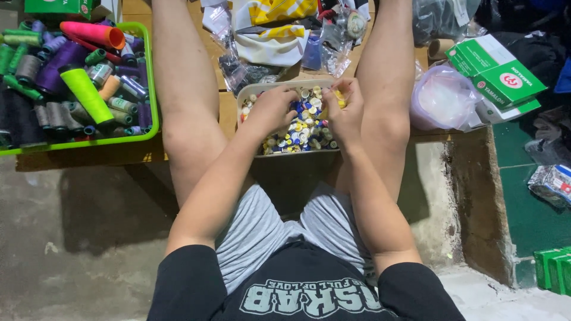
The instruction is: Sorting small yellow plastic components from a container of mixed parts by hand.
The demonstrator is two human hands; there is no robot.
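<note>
Sitting far left of both hands: a green basket (150,77) crammed with thread spools (71,71), cones in pink, lime, purple and grey lying every way. Resting just right of it, a bare knee, leg running down toward the camera.

Reaching into a white tray (247,90) between the knees: the left hand (272,110), fingers curled down and digging into the buttons (302,128), knuckles up; holding something or only touching, impossible to tell. Filling the tray, buttons in white, blue and yellow, piled loose.

Working just right of that, nearly touching it: the right hand (344,110), fingers bent close together, apparently pinching a small yellow piece (339,98) over the tray's far right corner, though blurred.

Lying beyond the hands: clear bags (238,68) and a white-and-yellow cloth (270,27). Sitting well right of the right hand: a translucent bag (443,98), then green boxes (493,71) stacked at a slant.
</note>
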